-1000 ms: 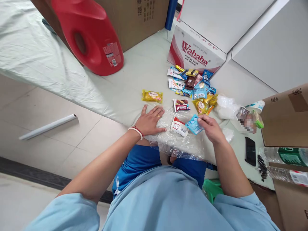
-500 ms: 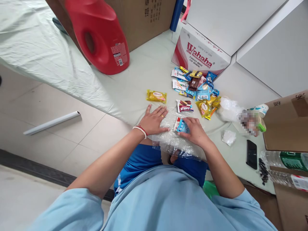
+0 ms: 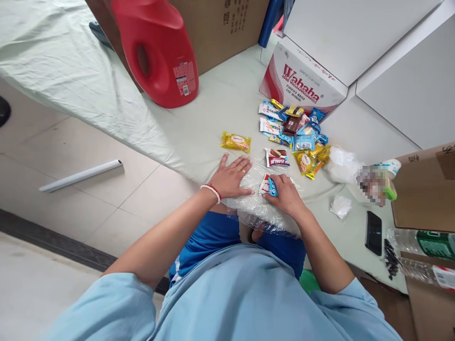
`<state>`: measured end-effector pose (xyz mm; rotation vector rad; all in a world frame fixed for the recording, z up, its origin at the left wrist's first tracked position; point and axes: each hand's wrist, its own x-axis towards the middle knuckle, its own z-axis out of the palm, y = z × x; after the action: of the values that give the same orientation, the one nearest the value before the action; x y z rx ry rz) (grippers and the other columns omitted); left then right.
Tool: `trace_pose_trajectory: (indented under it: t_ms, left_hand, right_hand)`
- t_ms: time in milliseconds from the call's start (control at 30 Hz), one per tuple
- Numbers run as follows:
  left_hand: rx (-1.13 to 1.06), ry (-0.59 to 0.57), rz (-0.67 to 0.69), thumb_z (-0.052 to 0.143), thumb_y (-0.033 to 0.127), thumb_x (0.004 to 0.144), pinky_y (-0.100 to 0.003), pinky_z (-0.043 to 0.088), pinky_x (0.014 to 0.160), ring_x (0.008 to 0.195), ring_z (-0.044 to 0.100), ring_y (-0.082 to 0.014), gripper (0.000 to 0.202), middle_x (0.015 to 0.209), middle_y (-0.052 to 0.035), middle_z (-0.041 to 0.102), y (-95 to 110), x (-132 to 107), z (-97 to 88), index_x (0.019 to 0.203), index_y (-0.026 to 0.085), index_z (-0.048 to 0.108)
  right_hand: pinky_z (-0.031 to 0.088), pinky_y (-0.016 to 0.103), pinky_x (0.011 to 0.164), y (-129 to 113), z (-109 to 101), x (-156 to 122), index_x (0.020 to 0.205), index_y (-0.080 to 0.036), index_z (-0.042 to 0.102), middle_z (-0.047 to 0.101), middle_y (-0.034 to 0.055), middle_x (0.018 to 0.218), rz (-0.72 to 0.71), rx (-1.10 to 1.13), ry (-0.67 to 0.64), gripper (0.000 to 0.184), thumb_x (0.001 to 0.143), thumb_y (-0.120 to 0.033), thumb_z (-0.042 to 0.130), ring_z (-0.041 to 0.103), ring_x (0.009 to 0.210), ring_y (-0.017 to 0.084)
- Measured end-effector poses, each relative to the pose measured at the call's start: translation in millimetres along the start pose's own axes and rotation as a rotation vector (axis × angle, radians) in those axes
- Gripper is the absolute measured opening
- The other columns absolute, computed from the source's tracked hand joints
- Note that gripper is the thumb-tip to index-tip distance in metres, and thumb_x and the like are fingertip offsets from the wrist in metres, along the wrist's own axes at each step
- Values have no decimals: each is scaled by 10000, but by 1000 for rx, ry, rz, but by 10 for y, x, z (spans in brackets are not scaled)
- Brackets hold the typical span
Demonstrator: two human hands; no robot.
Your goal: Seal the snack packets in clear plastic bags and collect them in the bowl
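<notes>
My left hand point(image 3: 231, 177) lies flat with fingers spread on a clear plastic bag point(image 3: 258, 210) at the table's near edge. My right hand point(image 3: 286, 194) rests on the same bag, fingers closed over a small blue snack packet point(image 3: 272, 186) that lies against a red-and-white packet point(image 3: 264, 184). Just beyond lie a yellow packet point(image 3: 236, 141) and a red-brown packet point(image 3: 277, 157). Farther back sits a heap of several mixed snack packets point(image 3: 296, 132).
A red detergent jug point(image 3: 156, 52) and brown cartons stand at the back left. A white Wahaha box point(image 3: 302, 83) is behind the heap. At right are crumpled plastic point(image 3: 341, 163), a black phone point(image 3: 373, 226), water bottles point(image 3: 419, 241) and a cardboard box point(image 3: 424, 189). A white tube point(image 3: 81, 175) lies on the floor.
My right hand carried the blue packet from beside the heap leftward and down onto the plastic bag, next to the red-and-white packet. My left hand stayed flat on the bag.
</notes>
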<state>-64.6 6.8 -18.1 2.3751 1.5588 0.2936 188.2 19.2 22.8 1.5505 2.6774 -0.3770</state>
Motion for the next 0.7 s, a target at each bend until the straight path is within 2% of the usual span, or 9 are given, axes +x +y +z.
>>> trace_pose_trajectory:
  t_ms: [167,367,467,567,700]
  left_hand:
    - [0,-3,-7,498,744,926,-665,-71,1276,1611,232,-354,929,1743,-126,249,-5,-1,-7,1668,227,286]
    - [-12,5,2,515,749,913,-663,-91,1273,1612,231,-351,949,1739,-127,260,-6,1,10,1668,221,284]
    - [-9,9,3,501,720,936,-675,-87,1268,1612,234,-343,915,1738,-140,257,-5,-3,4,1663,203,292]
    - [4,-6,8,505,678,948,-685,-53,1269,1612,234,-346,879,1740,-143,249,-12,-12,-19,1655,193,310]
    - [10,-34,31,520,628,950,-674,-30,1275,1614,228,-348,838,1743,-137,243,-29,-21,-45,1649,208,328]
  right_hand:
    - [466,512,963,11,25,-19,1499,-202,506,609,175,1293,-45,-68,43,632,932,-427,672,530,1157,382]
    - [464,514,994,42,-159,-95,1516,-212,508,611,168,1297,-74,4,148,617,949,-419,633,534,1155,376]
    - [462,515,1035,-63,-127,-42,1527,-217,503,600,160,1349,-121,51,86,656,938,-459,662,525,1191,370]
    - [438,562,1083,-135,-16,15,1570,-241,454,539,161,1465,-144,74,10,794,871,-462,760,471,1296,390]
    - [381,584,1167,-41,25,-2,1635,-273,334,439,154,1577,-242,172,-27,972,815,-450,824,377,1442,375]
